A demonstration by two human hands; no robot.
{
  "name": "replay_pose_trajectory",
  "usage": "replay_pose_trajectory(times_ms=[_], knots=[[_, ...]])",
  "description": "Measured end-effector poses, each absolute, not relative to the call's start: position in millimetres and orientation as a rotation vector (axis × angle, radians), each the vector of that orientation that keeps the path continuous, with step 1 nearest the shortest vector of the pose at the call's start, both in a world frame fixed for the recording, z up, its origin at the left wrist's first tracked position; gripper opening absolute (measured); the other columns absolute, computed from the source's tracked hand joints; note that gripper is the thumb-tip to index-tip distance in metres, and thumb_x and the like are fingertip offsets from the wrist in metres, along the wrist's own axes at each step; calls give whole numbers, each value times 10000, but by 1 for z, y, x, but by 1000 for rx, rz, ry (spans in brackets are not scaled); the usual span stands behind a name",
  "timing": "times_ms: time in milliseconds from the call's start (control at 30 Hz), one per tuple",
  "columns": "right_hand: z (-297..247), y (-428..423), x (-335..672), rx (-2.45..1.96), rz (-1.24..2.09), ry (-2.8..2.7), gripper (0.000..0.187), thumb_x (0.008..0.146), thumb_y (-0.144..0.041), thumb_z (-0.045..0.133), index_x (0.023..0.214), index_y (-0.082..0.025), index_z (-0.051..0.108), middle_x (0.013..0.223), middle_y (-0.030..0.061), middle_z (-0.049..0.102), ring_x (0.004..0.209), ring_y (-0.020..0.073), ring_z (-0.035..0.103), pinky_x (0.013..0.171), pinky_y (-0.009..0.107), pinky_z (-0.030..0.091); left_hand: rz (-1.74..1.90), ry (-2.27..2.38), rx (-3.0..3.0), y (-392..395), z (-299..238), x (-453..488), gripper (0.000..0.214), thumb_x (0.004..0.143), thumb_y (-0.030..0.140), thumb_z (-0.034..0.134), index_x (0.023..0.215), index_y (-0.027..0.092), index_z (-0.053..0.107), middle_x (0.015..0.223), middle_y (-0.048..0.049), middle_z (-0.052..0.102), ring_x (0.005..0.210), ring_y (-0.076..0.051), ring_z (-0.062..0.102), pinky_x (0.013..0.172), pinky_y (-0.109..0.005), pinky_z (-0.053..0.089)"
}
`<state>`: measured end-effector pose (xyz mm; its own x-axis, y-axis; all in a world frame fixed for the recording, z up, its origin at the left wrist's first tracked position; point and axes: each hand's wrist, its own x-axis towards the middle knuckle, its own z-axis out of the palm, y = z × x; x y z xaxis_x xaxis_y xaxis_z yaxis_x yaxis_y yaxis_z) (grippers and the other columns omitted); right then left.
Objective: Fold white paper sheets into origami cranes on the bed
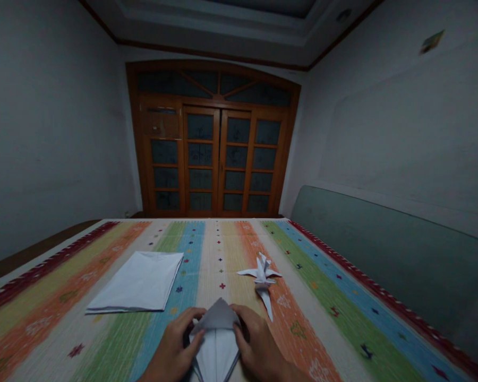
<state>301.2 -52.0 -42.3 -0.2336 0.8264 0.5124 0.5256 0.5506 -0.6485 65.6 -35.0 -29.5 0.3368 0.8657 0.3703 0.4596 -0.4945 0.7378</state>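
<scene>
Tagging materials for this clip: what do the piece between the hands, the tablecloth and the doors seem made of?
Folded piece: apparently matte white paper, by its crisp creases. Tablecloth: probably woven fabric, dull, from its threadlike streaks. Doors: likely varnished wood, judging by orange-brown colour.

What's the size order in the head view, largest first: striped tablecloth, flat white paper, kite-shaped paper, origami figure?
1. Striped tablecloth
2. Flat white paper and kite-shaped paper, unranked: the second is nearer the camera and partly hidden
3. Origami figure

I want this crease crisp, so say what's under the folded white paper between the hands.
The striped tablecloth shows around the folded white paper; whatever lies directly beneath is covered.
</scene>
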Motion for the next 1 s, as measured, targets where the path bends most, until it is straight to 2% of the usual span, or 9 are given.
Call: replay_pose_trajectory(times_ms=[133, 200, 267, 467, 533, 600, 733, 867, 1000], knots=[[-39, -54, 301, -1080, 413, -1912, 420, 874, -64, 496, 1247, -173, 654, 1119, 139, 755, 1064, 281, 735, 942, 390, 595, 1034, 1074, 2075, -38, -32, 59, 361, 999, 466, 537, 1217, 253, 729, 1157, -89, 765, 1002, -282, 704, 919, -371, 569], [-40, -54, 301, -1085, 397, -1900, 442, 864, -57, 494, 1266, -171, 638, 1149, 145, 750, 1095, 284, 730, 970, 403, 591, 1047, 1043, 2064, -37, -37, 55, 423, 1034, 495, 447, 1247, 261, 728, 1230, -90, 746, 1155, -306, 663, 1020, -411, 530], [-43, -53, 303, -1081, 380, -1900, 469, 860, -56, 493, 1297, -170, 620, 1202, 155, 741, 1147, 290, 715, 1011, 421, 577, 1069, 1013, 2049, -34, -41, 53, 458, 1027, 537, 435, 1266, 272, 723, 1260, -87, 735, 1192, -319, 640, 1030, -427, 523], [-47, -52, 304, -1072, 358, -1902, 480, 899, -93, 489, 1366, -168, 571, 1283, 168, 714, 1221, 298, 681, 1048, 429, 561, 970, 908, 1941, -32, -44, 58, 485, 985, 517, 570, 1392, 257, 620, 1159, -91, 724, 859, -232, 648, 822, -359, 533], [-47, -54, 303, -1092, 366, -1872, 490, 913, -117, 497, 1398, -176, 541, 1270, 165, 714, 1154, 291, 707, 994, 413, 586, 975, 912, 1904, -33, -43, 60, 490, 951, 473, 626, 1387, 250, 616, 1132, -84, 710, 821, -215, 621, 772, -336, 514], [-48, -55, 301, -1106, 389, -1841, 518, 918, -134, 508, 1433, -185, 503, 1188, 146, 730, 998, 263, 743, 897, 377, 613, 968, 905, 1877, -32, -42, 62, 504, 908, 413, 668, 1380, 242, 614, 1111, -79, 698, 776, -200, 590, 721, -318, 491], [-49, -56, 299, -1084, 449, -1810, 532, 929, -150, 512, 1457, -206, 469, 1066, 95, 720, 752, 192, 707, 726, 294, 602, 969, 903, 1843, -30, -43, 66, 527, 843, 316, 708, 1358, 257, 619, 1100, -67, 685, 739, -184, 558, 685, -305, 459], [-47, -57, 298, -1068, 521, -1816, 514, 936, -189, 539, 1446, -216, 476, 1065, 84, 705, 730, 180, 682, 678, 270, 576, 992, 909, 1760, -29, -44, 68, 544, 817, 256, 712, 1353, 242, 617, 1063, -63, 681, 687, -161, 561, 648, -287, 455], [-42, -57, 300, -1064, 593, -1818, 411, 959, -261, 552, 1367, -215, 555, 1064, 81, 711, 787, 193, 687, 743, 287, 574, 961, 907, 1734, -30, -42, 68, 501, 854, 249, 648, 1353, 222, 607, 811, -1, 644, 637, -162, 556, 620, -272, 457]])
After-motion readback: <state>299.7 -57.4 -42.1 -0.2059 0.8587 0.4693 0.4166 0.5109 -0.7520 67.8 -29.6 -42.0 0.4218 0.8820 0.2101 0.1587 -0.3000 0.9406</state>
